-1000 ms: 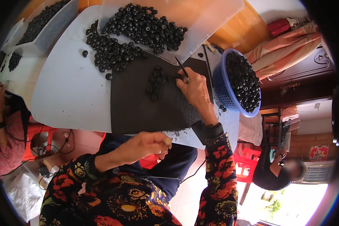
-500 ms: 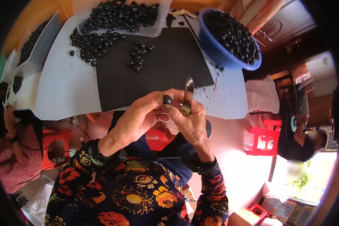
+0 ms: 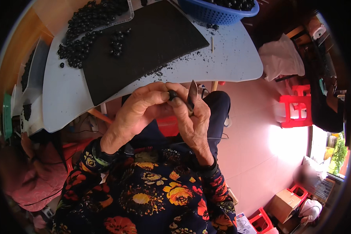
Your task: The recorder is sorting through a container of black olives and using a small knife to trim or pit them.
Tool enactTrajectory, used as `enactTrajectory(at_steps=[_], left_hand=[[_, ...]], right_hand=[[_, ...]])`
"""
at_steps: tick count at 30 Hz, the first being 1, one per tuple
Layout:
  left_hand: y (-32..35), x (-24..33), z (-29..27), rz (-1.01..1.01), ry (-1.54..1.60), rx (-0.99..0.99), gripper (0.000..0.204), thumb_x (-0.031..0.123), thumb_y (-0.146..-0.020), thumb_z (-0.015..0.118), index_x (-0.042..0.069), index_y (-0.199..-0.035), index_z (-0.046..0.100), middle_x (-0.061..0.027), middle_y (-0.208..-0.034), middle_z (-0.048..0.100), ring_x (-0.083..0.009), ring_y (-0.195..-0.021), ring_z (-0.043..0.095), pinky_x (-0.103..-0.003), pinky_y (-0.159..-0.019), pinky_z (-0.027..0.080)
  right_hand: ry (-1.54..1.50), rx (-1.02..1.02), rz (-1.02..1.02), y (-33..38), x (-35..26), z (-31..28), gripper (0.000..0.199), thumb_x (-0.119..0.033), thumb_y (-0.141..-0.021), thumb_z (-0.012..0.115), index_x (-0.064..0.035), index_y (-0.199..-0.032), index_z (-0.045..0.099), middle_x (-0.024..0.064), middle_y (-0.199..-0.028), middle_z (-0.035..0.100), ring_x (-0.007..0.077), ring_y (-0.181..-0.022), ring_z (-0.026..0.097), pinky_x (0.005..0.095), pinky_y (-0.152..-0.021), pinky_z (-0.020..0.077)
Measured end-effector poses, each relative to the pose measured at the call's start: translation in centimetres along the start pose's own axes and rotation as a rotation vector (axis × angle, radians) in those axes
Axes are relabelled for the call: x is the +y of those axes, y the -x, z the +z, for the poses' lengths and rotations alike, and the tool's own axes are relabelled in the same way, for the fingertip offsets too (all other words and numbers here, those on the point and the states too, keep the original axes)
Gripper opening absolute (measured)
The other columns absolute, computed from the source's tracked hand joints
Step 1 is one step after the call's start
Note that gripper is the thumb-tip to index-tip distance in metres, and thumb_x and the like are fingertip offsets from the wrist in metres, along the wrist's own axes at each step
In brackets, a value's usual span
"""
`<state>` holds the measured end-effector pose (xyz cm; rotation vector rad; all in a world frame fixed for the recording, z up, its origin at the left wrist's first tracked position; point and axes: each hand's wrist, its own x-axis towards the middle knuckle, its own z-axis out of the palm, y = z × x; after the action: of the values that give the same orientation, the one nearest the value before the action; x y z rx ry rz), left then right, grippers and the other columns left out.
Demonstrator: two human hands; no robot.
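My left hand (image 3: 134, 109) is closed, its thumb and fingertips pinching a small black round part (image 3: 172, 94) just off the table's near edge, above my lap. My right hand (image 3: 195, 121) is closed around a small knife (image 3: 192, 93), whose blade points up and away from me. The knife's handle is mostly hidden in the palm. The right thumb also presses on the black part, beside the blade. Beyond my hands, a dark mat (image 3: 144, 46) lies on the table, with a small group of similar black parts (image 3: 119, 42) on it.
A bigger pile of black parts (image 3: 76, 50) spills from a clear tray (image 3: 131, 11) at the far left. A blue basket (image 3: 222, 15) of them stands at the far right. Black crumbs dot the pale table (image 3: 234, 58). A seated person (image 3: 39, 171) is at left; red stools (image 3: 296, 111) stand right.
The view has shifted and turned, so the table sits higher in it. Both hands stay together on the black part; the knife has turned and now shows its blade narrower.
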<state>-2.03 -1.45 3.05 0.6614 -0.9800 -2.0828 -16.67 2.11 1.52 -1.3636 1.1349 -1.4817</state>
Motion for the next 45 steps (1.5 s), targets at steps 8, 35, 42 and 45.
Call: enactTrajectory(at_steps=[8, 35, 42, 45], left_hand=[[0.1, -1.3, 0.1, 0.007, -0.027, 0.059, 0.027, 0.011, -0.088, 0.053, -0.006, -0.109, 0.059, -0.0111, -0.11, 0.059, -0.0182, -0.1, 0.054, -0.033, -0.092, 0.042], [-0.1, -1.9, -1.1, -0.062, -0.273, 0.024, 0.025, 0.003, -0.086, 0.051, -0.005, -0.109, 0.057, -0.0034, -0.1, 0.058, -0.0089, -0.094, 0.054, -0.022, -0.086, 0.044], [-0.2, -2.4, -1.0, -0.096, -0.079, 0.102, 0.023, 0.005, -0.088, 0.055, -0.007, -0.107, 0.059, -0.0025, -0.099, 0.06, -0.0093, -0.093, 0.056, -0.022, -0.086, 0.044], [-0.4, -2.3, -0.8, -0.117, -0.198, 0.138, 0.024, 0.003, -0.086, 0.051, -0.003, -0.108, 0.058, -0.0013, -0.097, 0.057, -0.0082, -0.09, 0.053, -0.023, -0.084, 0.042]], right_hand=[[-0.411, 0.111, 0.346, 1.2, 0.4, -0.6, 0.016, -0.01, -0.091, 0.059, 0.0011, -0.102, 0.064, 0.0003, -0.08, 0.062, 0.0038, -0.066, 0.052, 0.0167, -0.061, 0.0415], [0.291, -0.158, 0.075, 2.1, 2.1, -2.3, 0.026, -0.025, -0.09, 0.06, -0.0004, -0.087, 0.054, 0.0137, -0.064, 0.053, 0.0287, -0.053, 0.053, 0.0352, -0.05, 0.0423], [0.512, -0.129, -0.159, 2.8, 3.7, -1.8, 0.018, -0.017, -0.082, 0.066, -0.0043, -0.088, 0.055, 0.0089, -0.068, 0.053, 0.0285, -0.059, 0.058, 0.0364, -0.049, 0.0457], [0.358, -0.099, -0.051, 3.3, 3.1, -1.6, 0.017, -0.018, -0.085, 0.063, -0.003, -0.087, 0.055, 0.0105, -0.068, 0.053, 0.0294, -0.058, 0.058, 0.0358, -0.051, 0.0457]])
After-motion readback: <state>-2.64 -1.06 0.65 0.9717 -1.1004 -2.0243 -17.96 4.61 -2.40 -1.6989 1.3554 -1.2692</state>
